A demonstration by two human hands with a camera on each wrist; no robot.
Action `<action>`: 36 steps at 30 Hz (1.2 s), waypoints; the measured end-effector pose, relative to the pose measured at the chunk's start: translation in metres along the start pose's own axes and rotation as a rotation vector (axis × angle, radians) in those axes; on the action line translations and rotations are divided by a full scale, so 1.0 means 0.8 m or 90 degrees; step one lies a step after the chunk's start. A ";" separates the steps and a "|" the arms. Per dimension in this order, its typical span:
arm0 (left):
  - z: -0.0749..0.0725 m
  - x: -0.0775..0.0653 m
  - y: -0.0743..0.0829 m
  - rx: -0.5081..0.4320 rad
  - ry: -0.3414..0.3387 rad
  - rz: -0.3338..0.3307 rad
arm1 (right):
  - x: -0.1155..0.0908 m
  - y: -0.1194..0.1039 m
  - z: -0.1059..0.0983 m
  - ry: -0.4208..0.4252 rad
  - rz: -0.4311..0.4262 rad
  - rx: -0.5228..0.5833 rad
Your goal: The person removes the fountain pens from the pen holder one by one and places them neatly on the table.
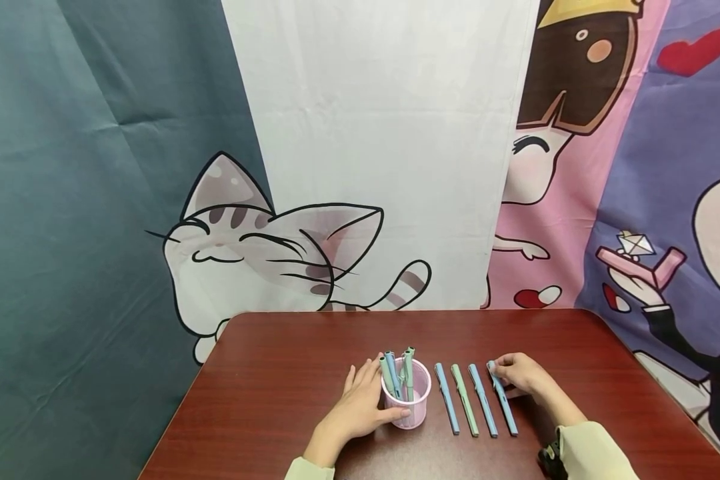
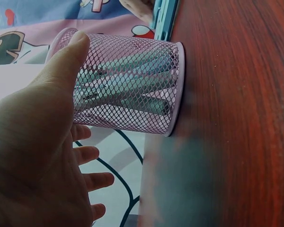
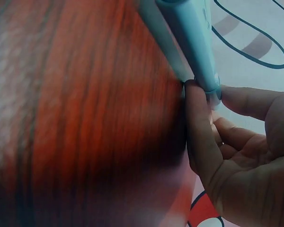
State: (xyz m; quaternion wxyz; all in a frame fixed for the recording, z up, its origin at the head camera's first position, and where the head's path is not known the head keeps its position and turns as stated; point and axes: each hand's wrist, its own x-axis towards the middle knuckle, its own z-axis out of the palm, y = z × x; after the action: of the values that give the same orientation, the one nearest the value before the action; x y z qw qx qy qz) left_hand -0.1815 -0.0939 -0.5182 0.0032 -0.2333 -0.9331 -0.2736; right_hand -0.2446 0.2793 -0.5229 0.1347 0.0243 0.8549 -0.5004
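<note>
A pink mesh pen holder (image 1: 419,408) stands upright on the table with several green and blue pens (image 1: 391,373) in it. My left hand (image 1: 360,407) is at its left side, thumb against the mesh near the rim and the other fingers extended and spread, as the left wrist view (image 2: 42,137) shows. To the right of the holder, a blue pen (image 1: 447,399), a green pen (image 1: 465,401) and another blue pen (image 1: 483,401) lie side by side. My right hand (image 1: 522,375) pinches the far end of the rightmost blue pen (image 3: 194,47) between thumb and index finger.
The reddish-brown wooden table (image 1: 312,337) has its far edge close to a hanging cloth printed with a cartoon cat (image 1: 246,280) and other figures. A black band (image 1: 552,461) is around the right wrist.
</note>
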 end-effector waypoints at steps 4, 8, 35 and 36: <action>0.000 0.000 -0.001 0.003 0.003 0.004 | 0.003 0.000 0.002 0.014 0.016 -0.010; 0.000 0.000 -0.001 0.001 0.001 0.005 | 0.003 0.000 0.002 0.018 0.021 -0.007; 0.000 0.000 0.000 -0.002 -0.008 -0.002 | -0.006 -0.007 0.002 0.051 0.005 -0.011; 0.000 0.000 0.000 -0.001 -0.010 -0.004 | -0.008 -0.009 0.001 0.059 -0.001 -0.011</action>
State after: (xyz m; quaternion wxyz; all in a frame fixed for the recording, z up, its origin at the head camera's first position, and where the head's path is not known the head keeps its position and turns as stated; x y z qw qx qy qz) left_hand -0.1814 -0.0935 -0.5183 -0.0056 -0.2324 -0.9336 -0.2728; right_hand -0.2398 0.2758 -0.5157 0.0949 0.0456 0.8646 -0.4913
